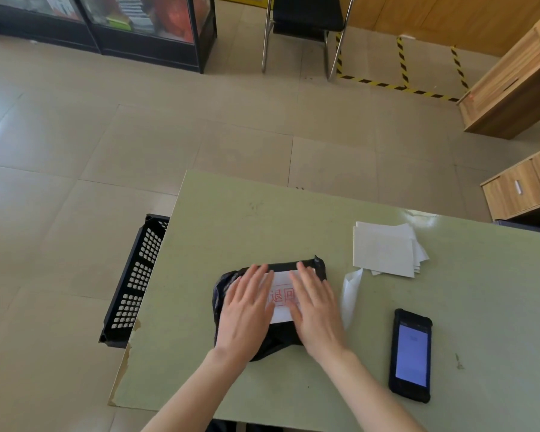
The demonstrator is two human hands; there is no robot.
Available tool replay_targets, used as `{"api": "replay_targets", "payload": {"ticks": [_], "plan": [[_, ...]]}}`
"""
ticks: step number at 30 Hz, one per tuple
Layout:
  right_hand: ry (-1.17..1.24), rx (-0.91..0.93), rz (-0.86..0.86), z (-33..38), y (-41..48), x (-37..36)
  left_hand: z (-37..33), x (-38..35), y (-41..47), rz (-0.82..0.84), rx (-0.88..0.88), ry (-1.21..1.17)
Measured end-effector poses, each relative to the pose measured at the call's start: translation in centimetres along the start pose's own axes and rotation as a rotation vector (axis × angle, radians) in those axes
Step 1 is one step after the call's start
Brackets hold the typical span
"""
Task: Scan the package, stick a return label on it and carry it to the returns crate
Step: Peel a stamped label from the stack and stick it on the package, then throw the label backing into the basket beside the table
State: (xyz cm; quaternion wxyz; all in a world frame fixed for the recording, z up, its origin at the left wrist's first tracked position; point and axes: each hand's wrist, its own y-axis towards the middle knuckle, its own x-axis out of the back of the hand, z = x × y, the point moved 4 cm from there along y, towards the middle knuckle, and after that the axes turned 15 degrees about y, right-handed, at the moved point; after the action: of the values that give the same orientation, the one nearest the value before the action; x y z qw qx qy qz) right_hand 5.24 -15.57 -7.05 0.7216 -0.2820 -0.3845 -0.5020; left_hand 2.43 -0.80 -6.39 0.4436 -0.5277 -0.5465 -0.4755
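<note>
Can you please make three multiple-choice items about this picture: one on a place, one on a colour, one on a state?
1. Where is the black crate?
A. on the table
B. on the floor at the table's left edge
C. on the chair

2. What colour are the label's printed characters?
A. red
B. blue
C. green

3. What are the left hand and right hand doing?
A. holding the scanner
B. lifting the package
C. lying flat on the label

Key: 1 B, it stands beside the table; 2 A, red print shows between the hands; 3 C, both palms are spread on the black package, while the scanner lies apart.
</note>
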Motion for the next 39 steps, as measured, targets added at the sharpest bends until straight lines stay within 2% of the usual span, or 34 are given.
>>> {"api": "replay_targets", "payload": {"ticks": [2, 6, 12, 16, 17, 19, 22, 24, 26, 30, 35, 39], "plan": [[-0.072, 0.006, 0.093, 0.0, 0.3, -1.3, -0.5, -1.5, 0.1, 0.085, -0.136, 0.116], [-0.136, -0.082, 0.169, -1.6, 0.1, -2.5, 0.7, -4.0, -0.5, 0.252, -0.174, 0.194], [-0.100, -0.094, 0.234, -2.4, 0.2, -3.1, 0.8, -4.2, -0.4, 0.313, -0.160, 0.190], [0.072, -0.064, 0.275, -2.1, 0.3, -1.8, 1.1, -3.5, 0.0, 0.331, -0.184, 0.108], [0.127, -0.094, 0.225, -2.2, 0.2, -0.9, 1.2, -3.1, 0.3, 0.327, -0.177, 0.069], [0.170, -0.210, 0.018, -3.3, -0.4, 1.5, 1.5, -1.9, 0.8, 0.300, -0.133, -0.004], [0.050, -0.451, -0.238, -5.4, -2.1, 4.6, 2.0, -1.0, 0.8, 0.285, -0.065, -0.016], [-0.002, -0.597, -0.233, -6.1, -2.8, 5.4, 2.4, -1.2, 0.4, 0.317, -0.031, 0.028], [0.017, -0.679, -0.144, -6.6, -3.1, 5.3, 2.6, -1.4, -0.3, 0.357, 0.002, 0.072], [0.234, -0.784, -0.053, -7.2, -3.4, 4.3, 2.2, -1.4, -1.0, 0.367, 0.049, 0.138], [0.352, -0.723, -0.219, -7.0, -4.1, 6.4, 1.3, -0.7, -1.9, 0.325, 0.121, 0.159], [0.508, -0.658, -0.358, -5.8, -4.6, 9.5, -0.8, 0.0, -2.4, 0.484, 0.128, 0.094]]}}
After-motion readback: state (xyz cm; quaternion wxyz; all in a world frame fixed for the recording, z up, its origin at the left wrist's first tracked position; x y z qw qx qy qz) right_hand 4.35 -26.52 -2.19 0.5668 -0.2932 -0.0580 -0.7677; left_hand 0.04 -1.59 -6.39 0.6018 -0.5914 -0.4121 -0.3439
